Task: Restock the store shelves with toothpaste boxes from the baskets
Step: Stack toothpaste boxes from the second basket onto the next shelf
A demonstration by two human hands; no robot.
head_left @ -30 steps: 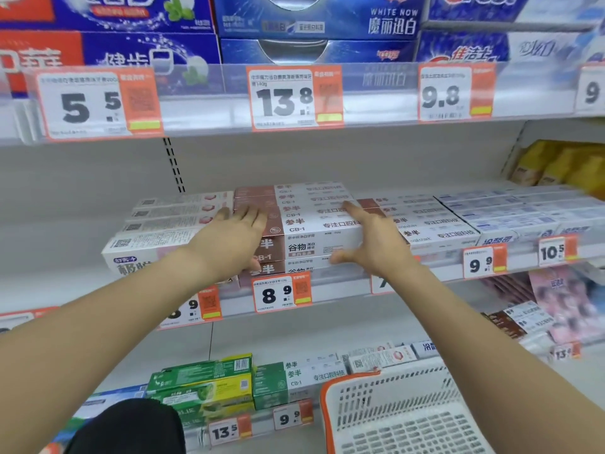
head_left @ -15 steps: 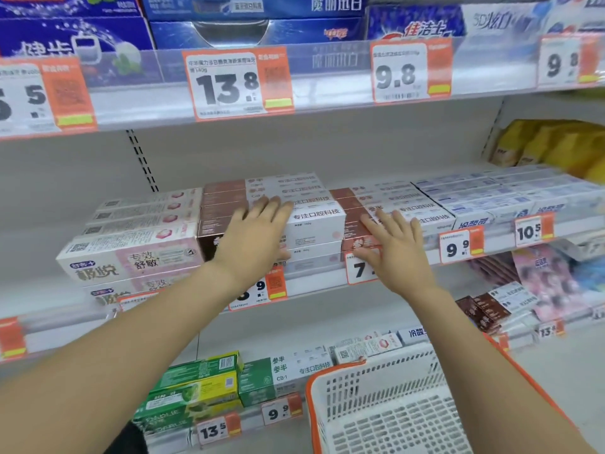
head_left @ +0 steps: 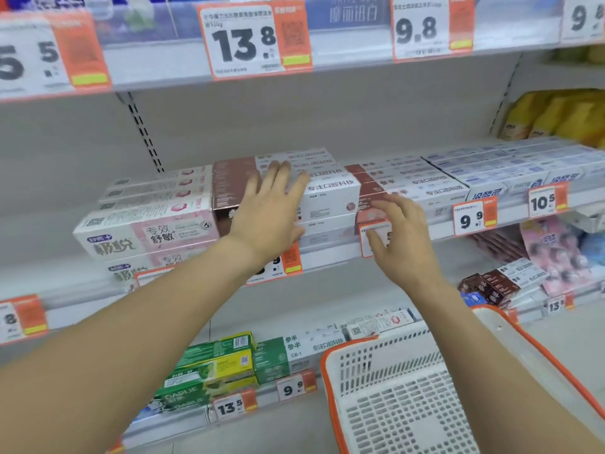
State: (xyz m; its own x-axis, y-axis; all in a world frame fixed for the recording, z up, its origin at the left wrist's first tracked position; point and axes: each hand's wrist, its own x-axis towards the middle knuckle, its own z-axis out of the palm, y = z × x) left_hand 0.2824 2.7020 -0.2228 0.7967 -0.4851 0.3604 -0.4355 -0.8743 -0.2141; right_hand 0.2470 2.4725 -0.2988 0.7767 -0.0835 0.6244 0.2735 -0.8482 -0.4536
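A stack of brown-and-white toothpaste boxes [head_left: 330,194] sits on the middle shelf [head_left: 327,253]. My left hand [head_left: 268,214] lies flat against the front of that stack, fingers spread, holding nothing. My right hand [head_left: 402,237] hovers just right of it, fingers apart and empty, in front of a price tag and a lower row of brown-and-white boxes [head_left: 409,181]. A white basket with an orange rim [head_left: 409,398] stands at the bottom right; the part I see holds no boxes.
Pink-and-white boxes [head_left: 147,224] are stacked left of my hands and blue-and-white boxes [head_left: 510,168] to the right. Green and yellow boxes [head_left: 212,365] lie on the lower shelf. The upper shelf edge [head_left: 343,63] with its price tags hangs overhead. Yellow packs [head_left: 556,116] stand far right.
Both hands have drawn back a little from the stack and my right hand has dropped lower. The view has shifted down and right, so the shelves appear further left and closer.
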